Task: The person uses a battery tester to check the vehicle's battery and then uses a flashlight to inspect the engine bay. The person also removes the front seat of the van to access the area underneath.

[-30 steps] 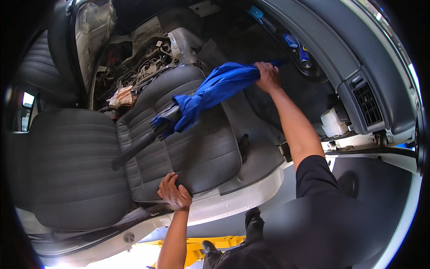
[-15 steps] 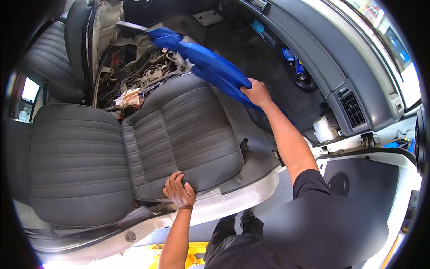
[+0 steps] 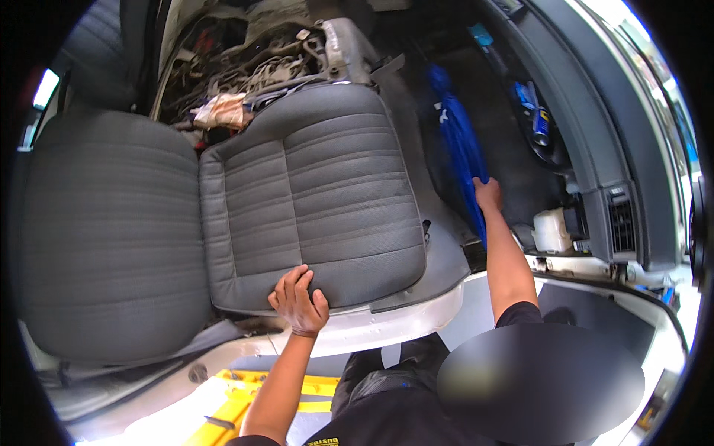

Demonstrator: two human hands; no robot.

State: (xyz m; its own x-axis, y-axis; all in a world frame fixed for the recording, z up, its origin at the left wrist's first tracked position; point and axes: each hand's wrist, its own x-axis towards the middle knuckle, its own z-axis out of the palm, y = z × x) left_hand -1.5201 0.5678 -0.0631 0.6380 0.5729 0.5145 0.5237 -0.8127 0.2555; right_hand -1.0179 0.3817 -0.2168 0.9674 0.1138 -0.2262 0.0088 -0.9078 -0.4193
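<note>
My right hand (image 3: 488, 195) is closed round a long bundle of blue cloth, which looks like a folded umbrella (image 3: 462, 137). It lies lengthwise over the dark footwell between the seat and the dashboard, its narrower end pointing away from me. A small white piece shows on its side. My left hand (image 3: 299, 301) rests on the near edge of the grey striped seat cushion (image 3: 338, 193), fingers spread and nothing in them. The umbrella's near end is partly hidden by my right hand and forearm.
Left of the cushion is the grey backrest (image 3: 111, 238). Beyond it lies an open engine bay (image 3: 275, 63) with a crumpled, stained cloth (image 3: 222, 111). A blue spray can (image 3: 541, 126) sits in the dashboard tray; a white plastic reservoir (image 3: 551, 230) stands near the door opening.
My right hand has swung the umbrella right, from over the engine bay and seat into the footwell. My left hand stays on the cushion edge. The view has shifted.
</note>
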